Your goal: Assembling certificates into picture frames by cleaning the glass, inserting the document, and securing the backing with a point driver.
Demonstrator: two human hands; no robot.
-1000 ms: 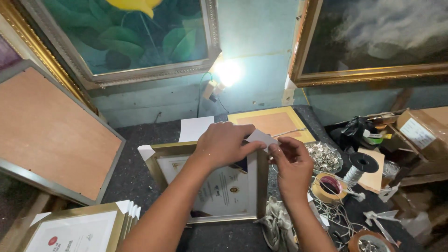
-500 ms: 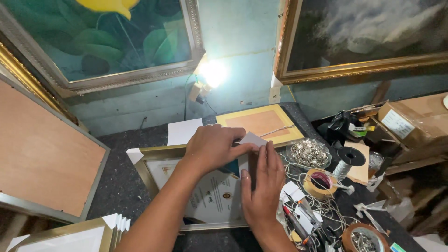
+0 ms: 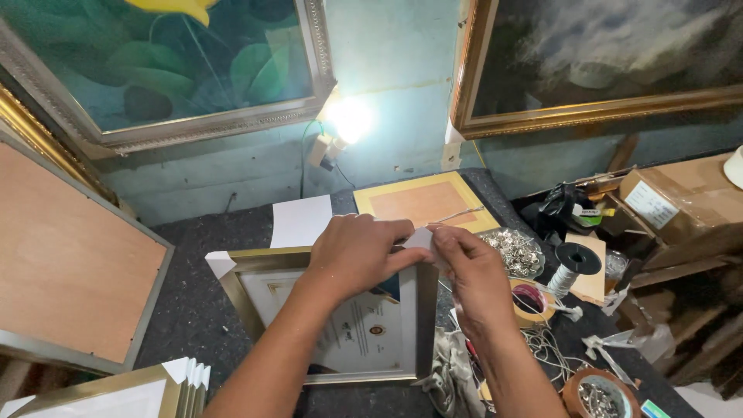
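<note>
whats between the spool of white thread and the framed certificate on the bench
In the head view, the roll of tape and the right hand lie between the spool and the framed certificate.

Surface: a dark speckled worktable [image 3: 193, 325] fills the lower half of the frame.
Centre: a gold-framed certificate [image 3: 352, 340] lies flat, white paper protectors on its corners.
Upper centre: a white sheet [image 3: 302, 220] and, right of it, a yellow-edged backing board [image 3: 424, 203].
Right of centre: a clear dish of metal clips [image 3: 511, 251], a black spool of white cord [image 3: 571, 267], a roll of tape [image 3: 531, 302].
Lower right: loose cord [image 3: 546, 348] and a round tin of small hardware [image 3: 600, 396] (contents too small to tell).
Lower left: a stack of frames [image 3: 147, 391] with paper-wrapped corners.
Lower centre: a crumpled grey cloth [image 3: 449, 375].
</note>
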